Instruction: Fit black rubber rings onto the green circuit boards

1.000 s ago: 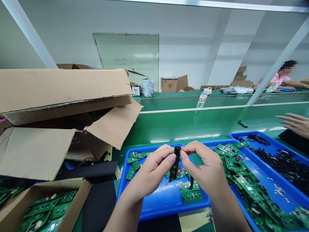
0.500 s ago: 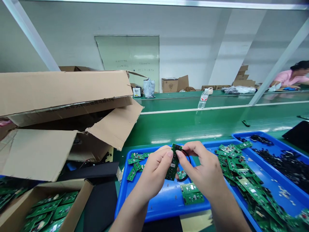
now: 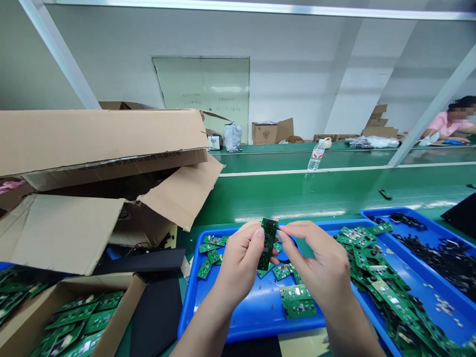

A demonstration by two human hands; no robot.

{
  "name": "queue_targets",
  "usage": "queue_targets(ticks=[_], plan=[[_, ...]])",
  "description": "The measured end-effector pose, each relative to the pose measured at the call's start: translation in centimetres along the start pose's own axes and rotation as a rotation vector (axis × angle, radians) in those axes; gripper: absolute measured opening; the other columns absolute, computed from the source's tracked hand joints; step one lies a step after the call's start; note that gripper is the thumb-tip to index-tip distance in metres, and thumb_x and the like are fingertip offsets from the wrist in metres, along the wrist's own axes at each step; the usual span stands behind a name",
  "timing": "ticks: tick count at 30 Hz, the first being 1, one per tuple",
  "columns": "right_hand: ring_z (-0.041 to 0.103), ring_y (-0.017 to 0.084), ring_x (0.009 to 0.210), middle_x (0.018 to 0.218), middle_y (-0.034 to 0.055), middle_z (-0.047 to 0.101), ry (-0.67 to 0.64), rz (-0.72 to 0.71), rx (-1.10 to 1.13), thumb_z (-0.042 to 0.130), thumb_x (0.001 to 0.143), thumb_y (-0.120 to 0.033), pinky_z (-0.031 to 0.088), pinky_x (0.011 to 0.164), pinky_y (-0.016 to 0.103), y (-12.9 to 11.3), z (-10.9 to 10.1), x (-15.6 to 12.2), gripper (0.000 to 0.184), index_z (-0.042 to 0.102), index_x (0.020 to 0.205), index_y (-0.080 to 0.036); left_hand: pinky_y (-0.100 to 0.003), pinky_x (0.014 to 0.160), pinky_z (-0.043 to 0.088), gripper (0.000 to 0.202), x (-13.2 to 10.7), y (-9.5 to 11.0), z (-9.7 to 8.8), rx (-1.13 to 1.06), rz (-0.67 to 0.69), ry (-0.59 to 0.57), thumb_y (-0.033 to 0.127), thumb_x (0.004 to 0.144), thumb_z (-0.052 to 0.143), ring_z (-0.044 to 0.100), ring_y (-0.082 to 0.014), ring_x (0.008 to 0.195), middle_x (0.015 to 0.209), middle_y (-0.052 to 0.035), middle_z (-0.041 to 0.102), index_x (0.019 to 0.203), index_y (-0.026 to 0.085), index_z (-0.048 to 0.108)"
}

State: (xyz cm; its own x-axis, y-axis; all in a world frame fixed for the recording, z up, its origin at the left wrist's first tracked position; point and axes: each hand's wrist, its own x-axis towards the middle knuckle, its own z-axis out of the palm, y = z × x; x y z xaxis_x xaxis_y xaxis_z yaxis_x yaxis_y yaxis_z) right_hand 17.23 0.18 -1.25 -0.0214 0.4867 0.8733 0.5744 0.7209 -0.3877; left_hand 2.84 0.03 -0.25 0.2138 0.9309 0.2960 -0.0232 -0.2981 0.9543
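A narrow green circuit board stands nearly upright between the two hands, just above the middle of a blue tray, with a small dark connector at its top end. The left hand and right hand pinch it from either side: the gap between the fingers is narrow, closed on the board's edges near the top. A dark curved shape behind the right fingers is too hidden to name.

Beneath the hands, the blue tray carries scattered green boards, with a small stack of green boards near its front edge. To the right, a second blue tray is heaped with more green boards, and beyond them lies a mass of small black parts.

At lower left, a cardboard carton holds more green boards, beside a black foam sheet. A large opened cardboard box sprawls above it on the green bench. A small black part lies on the bench, and a plastic water bottle stands farther off. At far right, a co-worker in a pink top leans over the bench.
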Motion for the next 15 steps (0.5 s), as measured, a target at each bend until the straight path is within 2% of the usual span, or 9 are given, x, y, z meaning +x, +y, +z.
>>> queue_targets(ticks=[4,9,12,15], plan=[[0.067,0.016,0.062,0.07,0.0025,0.07,-0.003,0.06,0.006,0.056,0.089,-0.016,0.056,0.059,0.027,-0.2,-0.3,0.2,0.014,0.064,0.078,-0.02,-0.023,0.054,0.051,0.041,-0.1,0.0,0.4,0.066,0.097,0.03,0.044,0.096,0.042,0.057,-0.0191,0.075,0.071,-0.0048,0.053,0.076,0.016,0.065],[0.068,0.014,0.06,0.073,0.0009,0.072,-0.077,0.155,0.087,0.058,0.089,-0.018,0.056,0.057,0.023,0.0,-1.2,0.4,0.011,0.066,0.083,-0.02,-0.028,0.069,0.046,0.038,-0.2,0.0,0.5,0.27,0.267,0.022,0.029,0.098,0.038,0.055,-0.0176,0.073,0.07,-0.0042,0.057,0.069,0.017,0.058],[0.068,0.014,0.063,0.074,0.001,0.072,-0.088,0.165,0.108,0.056,0.091,-0.017,0.057,0.058,0.023,0.3,-1.6,0.5,0.012,0.066,0.084,-0.021,-0.026,0.064,0.04,0.034,0.0,0.3,0.3,0.341,0.331,-0.018,0.025,0.098,0.036,0.05,-0.0157,0.067,0.068,-0.0025,0.054,0.069,0.018,0.053],[0.067,0.016,0.068,0.075,0.0026,0.07,-0.111,0.064,0.082,0.053,0.093,-0.016,0.056,0.063,0.027,0.8,-2.0,0.8,0.015,0.066,0.087,-0.02,-0.026,0.056,0.033,0.036,0.2,0.7,0.1,0.403,0.298,-0.07,0.026,0.097,0.036,0.041,-0.0138,0.058,0.061,0.0007,0.043,0.062,0.019,0.041]])
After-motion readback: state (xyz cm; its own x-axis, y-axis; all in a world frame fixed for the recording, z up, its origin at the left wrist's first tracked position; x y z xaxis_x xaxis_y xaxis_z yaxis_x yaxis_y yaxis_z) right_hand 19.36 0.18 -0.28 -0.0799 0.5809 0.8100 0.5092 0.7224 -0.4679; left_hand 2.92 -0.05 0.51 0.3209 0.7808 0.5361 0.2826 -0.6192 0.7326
